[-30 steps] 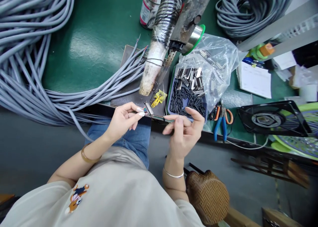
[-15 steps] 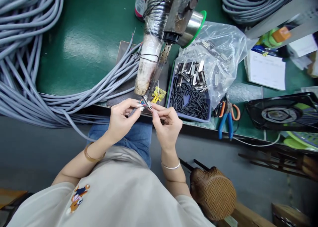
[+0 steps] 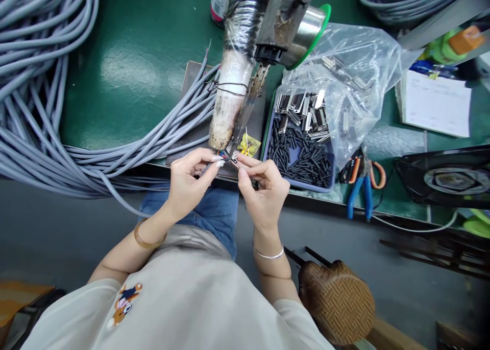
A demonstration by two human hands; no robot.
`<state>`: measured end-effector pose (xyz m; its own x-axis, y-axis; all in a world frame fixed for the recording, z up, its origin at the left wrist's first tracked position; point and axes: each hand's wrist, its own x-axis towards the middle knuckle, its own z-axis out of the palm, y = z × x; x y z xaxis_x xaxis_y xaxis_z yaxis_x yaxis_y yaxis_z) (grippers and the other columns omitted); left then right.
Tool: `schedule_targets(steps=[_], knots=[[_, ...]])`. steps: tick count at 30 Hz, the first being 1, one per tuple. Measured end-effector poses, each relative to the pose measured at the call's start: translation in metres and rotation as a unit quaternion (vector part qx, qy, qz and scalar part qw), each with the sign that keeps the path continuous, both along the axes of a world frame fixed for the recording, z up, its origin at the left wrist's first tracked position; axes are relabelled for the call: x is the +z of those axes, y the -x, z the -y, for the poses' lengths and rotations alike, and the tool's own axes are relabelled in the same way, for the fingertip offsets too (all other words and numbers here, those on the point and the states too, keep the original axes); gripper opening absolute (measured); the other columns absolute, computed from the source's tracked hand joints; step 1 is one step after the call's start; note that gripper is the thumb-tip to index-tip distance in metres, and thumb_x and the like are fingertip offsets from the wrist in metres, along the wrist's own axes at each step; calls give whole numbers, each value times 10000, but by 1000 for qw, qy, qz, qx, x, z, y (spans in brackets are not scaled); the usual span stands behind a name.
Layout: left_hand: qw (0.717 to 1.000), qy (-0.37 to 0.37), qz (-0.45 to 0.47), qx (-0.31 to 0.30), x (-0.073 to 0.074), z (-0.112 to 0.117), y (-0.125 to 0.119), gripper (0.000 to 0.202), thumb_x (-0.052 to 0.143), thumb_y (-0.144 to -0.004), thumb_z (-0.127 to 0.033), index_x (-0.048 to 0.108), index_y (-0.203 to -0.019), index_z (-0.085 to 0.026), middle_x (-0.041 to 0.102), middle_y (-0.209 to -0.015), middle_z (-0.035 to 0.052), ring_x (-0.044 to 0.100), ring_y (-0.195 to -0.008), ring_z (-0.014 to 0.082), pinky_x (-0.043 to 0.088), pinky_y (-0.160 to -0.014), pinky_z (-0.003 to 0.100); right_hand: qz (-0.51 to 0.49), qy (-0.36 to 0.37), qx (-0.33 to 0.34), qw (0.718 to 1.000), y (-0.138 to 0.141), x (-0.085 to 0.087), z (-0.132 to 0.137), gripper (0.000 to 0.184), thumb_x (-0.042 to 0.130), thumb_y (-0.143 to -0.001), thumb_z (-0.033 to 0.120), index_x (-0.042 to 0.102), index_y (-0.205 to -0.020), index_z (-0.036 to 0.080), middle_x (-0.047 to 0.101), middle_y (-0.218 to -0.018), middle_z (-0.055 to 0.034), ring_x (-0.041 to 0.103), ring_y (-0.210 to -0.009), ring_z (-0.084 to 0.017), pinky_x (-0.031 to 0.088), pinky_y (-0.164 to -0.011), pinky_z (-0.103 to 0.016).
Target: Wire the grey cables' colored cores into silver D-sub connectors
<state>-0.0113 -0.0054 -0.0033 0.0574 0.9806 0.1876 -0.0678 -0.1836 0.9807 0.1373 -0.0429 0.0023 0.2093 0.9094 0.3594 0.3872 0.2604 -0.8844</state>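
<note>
My left hand [image 3: 189, 184] is closed in a pinch on the end of a grey cable [image 3: 115, 197], whose coloured wires show at my fingertips. A small metal connector [image 3: 231, 157] sits at those wires, and my right hand [image 3: 264, 186] pinches it with thumb and forefinger. Both hands meet at the bench's front edge, just under the tip of a soldering iron [image 3: 248, 102] fixed beside a white, stained tube [image 3: 228, 102]. Yellow tape [image 3: 248, 145] lies behind my fingers on a dark plate [image 3: 191, 79].
A blue tray [image 3: 298, 156] of black sleeves and metal connectors lies right of my hands, under a clear plastic bag [image 3: 356, 79]. Blue and orange pliers [image 3: 362, 179], a black fan [image 3: 446, 179], paper [image 3: 434, 105], a solder spool [image 3: 310, 28] and grey cable coils [image 3: 34, 84] surround the green bench.
My right hand moved left from the tray's edge to meet my left hand and closed on the connector. The view shifted slightly.
</note>
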Motion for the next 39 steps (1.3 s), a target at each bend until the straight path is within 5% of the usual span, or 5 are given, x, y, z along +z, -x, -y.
schedule_targets(steps=[14, 24, 39], knots=[[992, 118, 33, -13, 6, -1, 1, 203, 815, -786, -289, 684, -781, -133, 665, -741, -3, 513, -417, 17, 417, -378, 124, 65, -23, -8, 998, 0, 5, -2, 141, 669, -882, 131, 621, -794, 230, 819, -1036, -27, 797, -980, -193, 673, -799, -288], [996, 87, 31, -8, 7, 0, 0, 217, 812, -797, -315, 685, -790, -139, 673, -771, 3, 527, -435, 18, 432, -390, 125, 118, -59, -27, 991, 2, 12, -7, 108, 695, -903, 158, 708, -846, 248, 820, -983, 0, 797, -932, -187, 663, -815, -310], [995, 100, 8, -19, 4, 5, 3, 168, 775, -812, -283, 705, -797, -130, 711, -810, 32, 522, -447, 24, 414, -402, 141, 160, -81, -15, 984, 0, 3, -1, 124, 686, -903, 147, 639, -844, 246, 817, -1010, -12, 797, -920, -173, 643, -800, -280]])
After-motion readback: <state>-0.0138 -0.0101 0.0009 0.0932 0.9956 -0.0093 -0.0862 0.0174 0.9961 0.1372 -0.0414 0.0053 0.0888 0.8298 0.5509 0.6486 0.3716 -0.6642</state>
